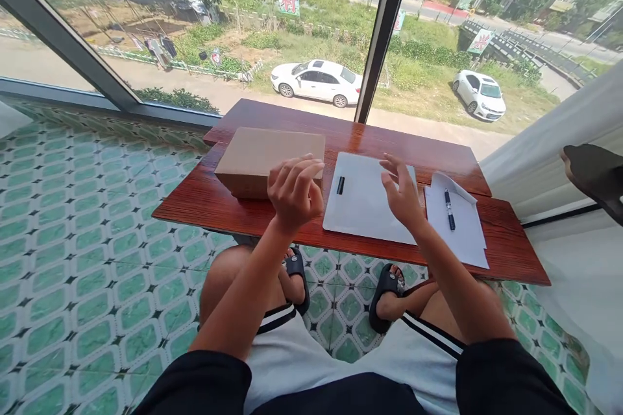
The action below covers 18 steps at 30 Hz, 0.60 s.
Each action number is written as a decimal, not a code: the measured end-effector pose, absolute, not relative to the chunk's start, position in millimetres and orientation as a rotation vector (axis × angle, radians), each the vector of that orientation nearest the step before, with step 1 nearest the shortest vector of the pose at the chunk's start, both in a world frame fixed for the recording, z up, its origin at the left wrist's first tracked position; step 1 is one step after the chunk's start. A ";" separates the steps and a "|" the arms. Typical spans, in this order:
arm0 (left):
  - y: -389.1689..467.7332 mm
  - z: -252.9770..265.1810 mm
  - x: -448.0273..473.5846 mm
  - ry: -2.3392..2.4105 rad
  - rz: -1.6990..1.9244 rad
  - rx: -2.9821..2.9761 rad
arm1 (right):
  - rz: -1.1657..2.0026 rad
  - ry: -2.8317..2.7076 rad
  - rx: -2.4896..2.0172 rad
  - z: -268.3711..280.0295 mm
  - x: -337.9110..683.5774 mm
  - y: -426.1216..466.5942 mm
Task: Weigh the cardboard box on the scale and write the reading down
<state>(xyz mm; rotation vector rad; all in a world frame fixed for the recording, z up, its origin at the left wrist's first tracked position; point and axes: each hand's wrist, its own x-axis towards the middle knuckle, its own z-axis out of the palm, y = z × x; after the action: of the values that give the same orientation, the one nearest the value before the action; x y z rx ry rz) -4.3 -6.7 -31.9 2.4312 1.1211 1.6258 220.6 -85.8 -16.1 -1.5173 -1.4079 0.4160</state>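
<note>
Tabletop (518,243): carries all items; the front edge lies close to the knees. A knee lifted against it could jolt the load.

Cardboard box (272,148): stands on the left part of the tabletop. A sideways sweep of the left grip could push it off line.

White board (370,211): lies flat at centre, near the front edge. A forearm dragged toward the body could pull it over that edge.

Paper sheets (462,237): lie right of the board, one corner almost at the front edge, the far end curled up. A sleeve or draught could shift them.

Left grip (294,193): raised before the box, fingers half curled. Right grip (402,193): raised over the board, fingers loosely spread, nothing held.

Pen (450,209): rests on the sheets; tilting them could start it rolling.

Not visible: the box's contents and rear face; its near right corner, behind the left grip; the board's right edge, partly behind the right arm; the inside of the left fingers, so a small held item cannot be ruled out. The black piece (341,185) on the board is too small to identify.
</note>
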 end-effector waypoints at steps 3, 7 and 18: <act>-18.0 -36.2 15.9 0.844 1.695 2.629 | 0.302 -1.445 -1.602 -12.3 250.4 -98.8; -40.5 -33.0 51.2 0.335 1.740 2.841 | 0.212 -1.517 -1.780 -7.2 299.6 -115.2; -122.8 -49.3 187.6 -0.938 1.102 3.002 | 0.101 -1.474 -2.449 -41.6 397.0 -141.1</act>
<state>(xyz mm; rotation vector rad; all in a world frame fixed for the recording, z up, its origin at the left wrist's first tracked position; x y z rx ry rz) 187.6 -122.8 -49.3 3.0024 -0.9384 1.1017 397.0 -141.1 -41.6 -2.4487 -1.4743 0.1011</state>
